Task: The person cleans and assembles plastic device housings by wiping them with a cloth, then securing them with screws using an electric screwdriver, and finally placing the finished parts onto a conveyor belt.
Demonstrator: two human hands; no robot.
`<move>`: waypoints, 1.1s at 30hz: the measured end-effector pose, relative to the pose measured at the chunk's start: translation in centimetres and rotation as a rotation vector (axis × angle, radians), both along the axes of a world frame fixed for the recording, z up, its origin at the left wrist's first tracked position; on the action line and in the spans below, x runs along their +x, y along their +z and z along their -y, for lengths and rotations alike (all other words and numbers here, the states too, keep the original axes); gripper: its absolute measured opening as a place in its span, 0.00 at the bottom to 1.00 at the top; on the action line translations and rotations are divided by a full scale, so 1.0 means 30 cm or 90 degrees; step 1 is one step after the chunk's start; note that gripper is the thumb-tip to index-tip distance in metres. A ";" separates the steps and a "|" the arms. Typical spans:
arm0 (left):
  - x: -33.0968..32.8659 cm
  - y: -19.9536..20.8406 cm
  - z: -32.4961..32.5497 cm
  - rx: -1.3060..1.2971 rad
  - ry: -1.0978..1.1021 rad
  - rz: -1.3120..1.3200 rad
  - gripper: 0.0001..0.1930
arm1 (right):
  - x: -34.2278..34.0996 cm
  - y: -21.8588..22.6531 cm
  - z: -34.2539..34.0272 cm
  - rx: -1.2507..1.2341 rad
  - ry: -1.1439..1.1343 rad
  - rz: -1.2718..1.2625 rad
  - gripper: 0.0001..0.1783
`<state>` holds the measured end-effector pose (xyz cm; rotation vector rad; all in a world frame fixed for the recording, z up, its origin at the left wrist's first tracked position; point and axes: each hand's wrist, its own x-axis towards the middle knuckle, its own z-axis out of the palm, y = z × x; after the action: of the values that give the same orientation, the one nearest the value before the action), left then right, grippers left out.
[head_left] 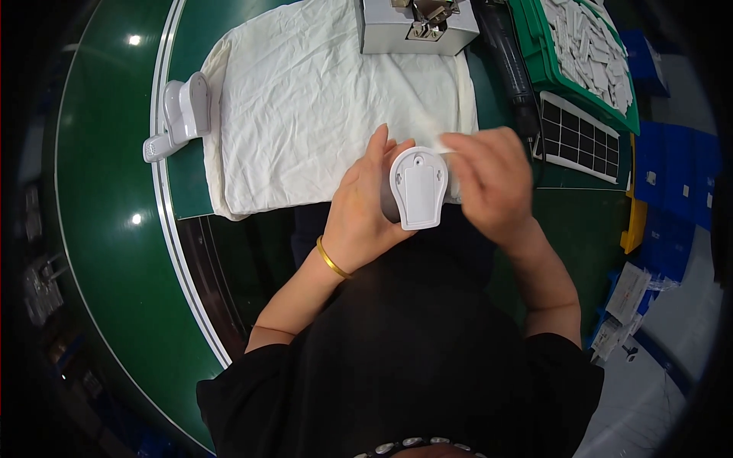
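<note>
My left hand (363, 202) is wrapped round a white plastic housing (420, 195), wide and rounded at the far end and narrower toward me. Its face, turned up, has a long inset panel and several small holes near the rounded end. Beside that end, my right hand (492, 179) is closed in a pinch, slightly smeared by motion. Between its fingertips shows a small white piece (441, 146), too blurred to tell its kind. Both hands are over the near edge of a white cloth (305, 114).
Similar white housings (187, 107) lie left of the cloth, by the green conveyor belt (114, 153). At the back stand a metal fixture (416, 38) and a dark electric screwdriver (510, 69). To the right are a green bin (546, 72) of white strips and a sheet of black squares (576, 137).
</note>
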<state>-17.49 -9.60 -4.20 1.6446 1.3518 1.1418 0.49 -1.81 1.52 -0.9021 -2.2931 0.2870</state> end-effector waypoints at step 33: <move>-0.016 -0.005 -0.019 0.057 -0.006 -0.005 0.61 | -0.019 0.034 -0.134 -0.167 0.207 0.076 0.12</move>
<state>-17.97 -9.03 -4.35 1.7177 1.3140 1.2073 -0.09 2.21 2.54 -0.6804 -2.5523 0.7046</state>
